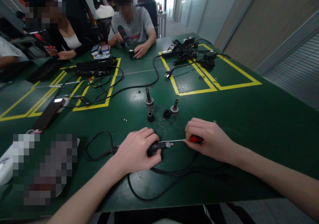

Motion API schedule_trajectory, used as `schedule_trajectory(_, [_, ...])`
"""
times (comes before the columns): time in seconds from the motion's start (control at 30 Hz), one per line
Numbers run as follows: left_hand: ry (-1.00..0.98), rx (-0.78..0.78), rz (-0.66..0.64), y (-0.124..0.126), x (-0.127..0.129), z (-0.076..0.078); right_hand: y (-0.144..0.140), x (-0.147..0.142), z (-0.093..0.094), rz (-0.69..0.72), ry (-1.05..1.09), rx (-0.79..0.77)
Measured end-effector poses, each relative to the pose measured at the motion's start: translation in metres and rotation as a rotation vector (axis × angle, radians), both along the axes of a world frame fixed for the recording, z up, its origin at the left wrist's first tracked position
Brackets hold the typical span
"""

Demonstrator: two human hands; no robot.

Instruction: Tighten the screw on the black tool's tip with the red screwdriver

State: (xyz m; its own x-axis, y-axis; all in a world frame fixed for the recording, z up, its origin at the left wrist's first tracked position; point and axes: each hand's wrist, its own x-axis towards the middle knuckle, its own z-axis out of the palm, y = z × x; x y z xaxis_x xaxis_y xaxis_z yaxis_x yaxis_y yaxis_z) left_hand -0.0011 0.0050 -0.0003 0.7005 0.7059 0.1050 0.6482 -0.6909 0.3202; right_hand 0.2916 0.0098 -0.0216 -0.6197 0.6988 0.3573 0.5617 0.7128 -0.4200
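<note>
Here, low in the middle of the frame, the left hand point(136, 151) is closed over a slim black corded tool with a metal nose point(159, 146), pinning it flat on the green table top point(249, 117). The right hand point(211, 139) pinches the red handle of a small screwdriver with a thin steel shaft point(174, 140), whose tip meets the tool's nose.

The tool looks light and rigid, a hard smooth shell that could roll, so a grip around its thick middle, as now, seems the sound place to hold it. Its black rubber cable point(154, 187) loops limply toward the lower edge (soft, likely to drag and tug). The screwdriver seems very light and stiff, and its fine shaft might slip off a small screw; the handle is the place for fingertips.

Just above the hands stand small loose parts: two silvery metal chucks with dark stems point(149, 100) point(174, 108) and two black round caps point(150, 117) point(166, 113), near each other. In the upper left of the frame other people sit at work.
</note>
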Motion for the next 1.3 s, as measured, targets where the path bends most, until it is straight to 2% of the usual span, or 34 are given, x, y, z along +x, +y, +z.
schedule_trajectory(0.2, [0.000, -0.005, -0.003, 0.000, 0.000, 0.000, -0.002, -0.002, -0.003, 0.020, -0.016, -0.066])
schedule_trajectory(0.37, [0.013, -0.022, 0.007, 0.000, 0.000, 0.000, 0.004, 0.009, 0.008, -0.028, 0.075, -0.078])
schedule_trajectory(0.5, [0.010, -0.025, 0.005, 0.000, 0.000, 0.000, 0.014, 0.028, 0.021, 0.081, -0.064, -0.254])
schedule_trajectory(0.63, [0.007, -0.020, 0.006, 0.000, 0.001, -0.001, 0.019, 0.035, 0.022, 0.146, -0.011, -0.374])
schedule_trajectory(0.87, [0.004, -0.009, 0.009, 0.000, 0.003, -0.001, 0.012, 0.031, 0.019, 0.075, 0.086, -0.548])
schedule_trajectory(1.03, [0.020, -0.013, 0.004, 0.000, 0.004, -0.001, 0.010, 0.023, 0.017, 0.050, 0.110, -0.521])
schedule_trajectory(1.2, [0.038, -0.011, 0.015, -0.001, 0.005, -0.002, 0.009, 0.021, 0.007, 0.074, 0.089, -0.552])
schedule_trajectory(1.3, [0.059, -0.017, 0.009, -0.001, 0.006, -0.002, 0.008, 0.024, 0.003, 0.033, 0.109, -0.554])
